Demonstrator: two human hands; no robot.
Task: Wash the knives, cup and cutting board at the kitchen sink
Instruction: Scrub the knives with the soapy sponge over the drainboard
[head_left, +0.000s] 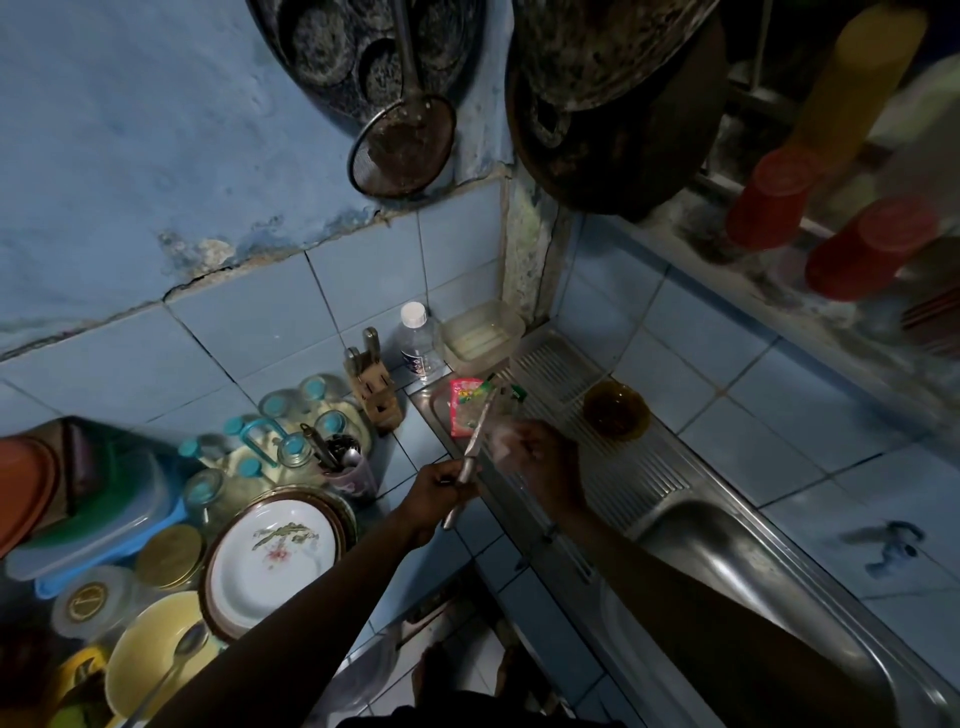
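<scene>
Over at the far left of the tiled surface (447, 556) I see stacked dishes, with a flowered plate (278, 553) on top, glass jars with blue lids and a wooden knife block (375, 387) against the wall; none of that matters for the next move. What matters sits just right of it: my left hand (439, 493) is curled round the handle of a knife (470, 457), and the blade runs up and away from me, tilted slightly to the right, its tip over the near edge of the steel drainboard (602, 421) beside a red packet (462, 410). So the long axis of the knife points roughly at the back corner, handle low and near, tip high and far. My right hand (540, 457) is just to the right of the blade, level with its middle, fingers bent around something pale; the blur there is heavy, so I can only guess it is a sponge or suds, and I cannot tell whether it touches the steel. I judge the right hand is the one to work along the blade, since it is already alongside it. Further right, a small amber bowl (615, 415) rests on the ribs of the drainboard, and the sink basin (753, 582) lies lower right, nearer the right arm. I cannot see the cup or cutting board clearly anywhere.
</scene>
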